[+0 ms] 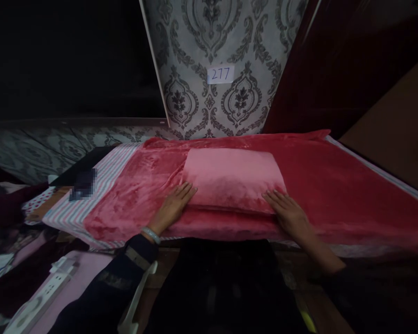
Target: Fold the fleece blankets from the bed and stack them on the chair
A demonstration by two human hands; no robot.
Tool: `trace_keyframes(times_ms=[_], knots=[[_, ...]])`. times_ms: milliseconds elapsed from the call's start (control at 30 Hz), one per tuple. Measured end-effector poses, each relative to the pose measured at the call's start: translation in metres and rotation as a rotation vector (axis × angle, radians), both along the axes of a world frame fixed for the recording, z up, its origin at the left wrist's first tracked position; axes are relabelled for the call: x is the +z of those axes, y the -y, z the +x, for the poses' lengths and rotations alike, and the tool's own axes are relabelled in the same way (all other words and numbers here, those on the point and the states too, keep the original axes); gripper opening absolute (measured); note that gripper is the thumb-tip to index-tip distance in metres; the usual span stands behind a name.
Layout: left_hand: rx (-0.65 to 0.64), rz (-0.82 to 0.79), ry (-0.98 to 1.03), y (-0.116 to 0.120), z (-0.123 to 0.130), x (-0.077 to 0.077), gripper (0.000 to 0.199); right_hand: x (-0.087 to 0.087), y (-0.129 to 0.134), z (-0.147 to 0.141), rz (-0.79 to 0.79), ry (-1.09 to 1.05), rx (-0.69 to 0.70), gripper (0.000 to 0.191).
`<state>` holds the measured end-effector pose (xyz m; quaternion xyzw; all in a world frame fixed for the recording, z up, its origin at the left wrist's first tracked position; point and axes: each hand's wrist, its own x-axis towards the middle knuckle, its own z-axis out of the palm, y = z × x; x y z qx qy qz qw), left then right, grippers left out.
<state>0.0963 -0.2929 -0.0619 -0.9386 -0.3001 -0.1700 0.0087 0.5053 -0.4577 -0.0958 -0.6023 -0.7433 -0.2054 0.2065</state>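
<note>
A pink plush bundle [233, 174], roughly rectangular and looking like a folded blanket or a pillow, lies in the middle of a red plush cloth [334, 185]. My left hand [174, 204] lies with outstretched fingers against its near left corner, and a pale bangle [151, 234] circles that wrist. On the near right corner rests my right hand [289, 213], palm down, fingers stretched out flat. Neither hand grips the bundle. The red cloth covers most of a table, with a striped cloth [104, 171] showing beneath it at the left.
A dark pixelated object [83, 184] sits at the table's left end. A white power strip [43, 297] lies at lower left. Behind the table are a patterned wall with a paper [220, 74] marked 277, a large dark screen [69, 60] and a dark red panel [348, 60].
</note>
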Motion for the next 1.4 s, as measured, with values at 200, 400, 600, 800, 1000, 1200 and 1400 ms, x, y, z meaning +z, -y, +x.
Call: trace_keyframes(times_ms=[200, 400, 600, 800, 1000, 1200, 1400], knots=[[-0.023, -0.091, 0.003, 0.002, -0.006, 0.008, 0.072, -0.009, 0.006, -0.002, -0.066, -0.056, 0.022, 0.055], [0.094, -0.015, 0.004, 0.015, 0.051, 0.061, 0.055, 0.043, -0.027, -0.033, -0.063, -0.095, -0.096, 0.054], [0.352, 0.005, -0.139, -0.016, 0.102, 0.046, 0.073, 0.041, -0.092, -0.058, -0.181, -0.035, -0.333, 0.06], [0.448, -0.034, -0.174, -0.023, 0.094, 0.019, 0.074, 0.004, -0.097, -0.056, -0.172, -0.045, -0.369, 0.06], [0.411, -0.091, -0.124, -0.027, 0.091, 0.019, 0.075, 0.009, -0.096, -0.051, -0.208, -0.082, -0.325, 0.061], [0.253, -0.237, -0.213, -0.071, 0.065, 0.032, 0.074, 0.04, -0.093, -0.004, -0.462, -0.208, -0.111, 0.058], [0.303, -0.233, -0.138, -0.117, 0.117, 0.101, 0.06, 0.114, -0.163, 0.006, -0.323, -0.378, -0.336, 0.06]])
